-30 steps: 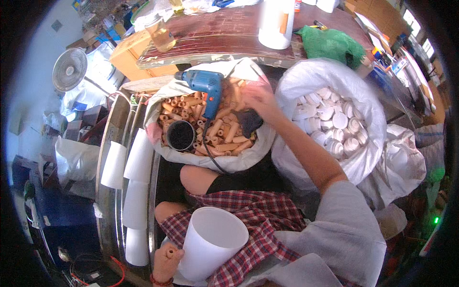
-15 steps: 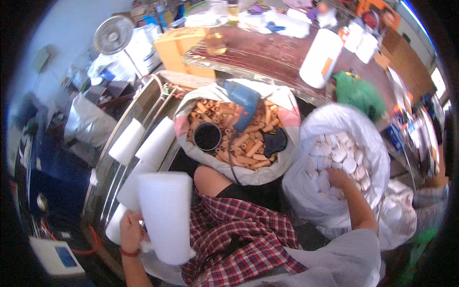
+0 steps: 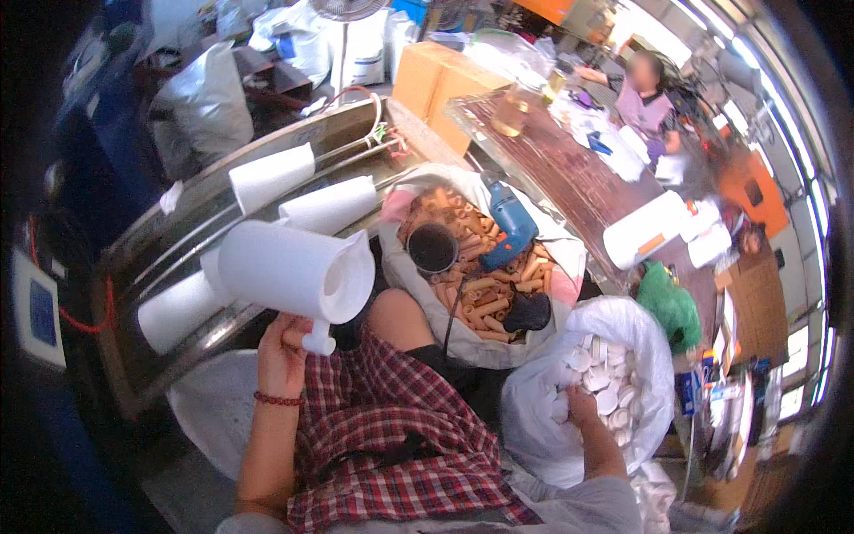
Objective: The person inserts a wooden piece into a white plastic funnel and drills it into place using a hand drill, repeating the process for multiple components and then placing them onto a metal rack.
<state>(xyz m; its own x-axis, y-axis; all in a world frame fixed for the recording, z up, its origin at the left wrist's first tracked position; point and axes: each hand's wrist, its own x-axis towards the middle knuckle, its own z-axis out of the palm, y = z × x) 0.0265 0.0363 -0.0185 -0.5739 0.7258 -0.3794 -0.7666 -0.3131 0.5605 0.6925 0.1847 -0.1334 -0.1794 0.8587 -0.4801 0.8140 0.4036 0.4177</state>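
My left hand (image 3: 283, 360) is closed under a white, pitcher-like cylinder (image 3: 280, 265) with a pointed lip. The cylinder lies tilted nearly sideways, its round end facing right. A white stub (image 3: 318, 339) sticks out beneath it, beside my fingers. On the right, my right hand (image 3: 583, 408) reaches into a white plastic bag (image 3: 535, 378) among many white rounded pieces (image 3: 612, 402). Those fingers are partly hidden, and whether they grip a piece does not show. Between my hands, an open sack (image 3: 414, 307) holds brown tubes with a blue power drill (image 3: 511, 218) on top.
More white cylinders (image 3: 271, 178) lie on metal rods in a wooden trough (image 3: 133, 369) at the left. A black cup (image 3: 433, 247) sits in the sack. Beyond stands a dark red table (image 3: 569, 182) with a white bottle (image 3: 645, 230); another person (image 3: 645, 111) is at its far side.
My left hand has raised the white cylinder and tipped it from upright to nearly sideways. My right hand remains in the bag of white pieces. The view has turned.
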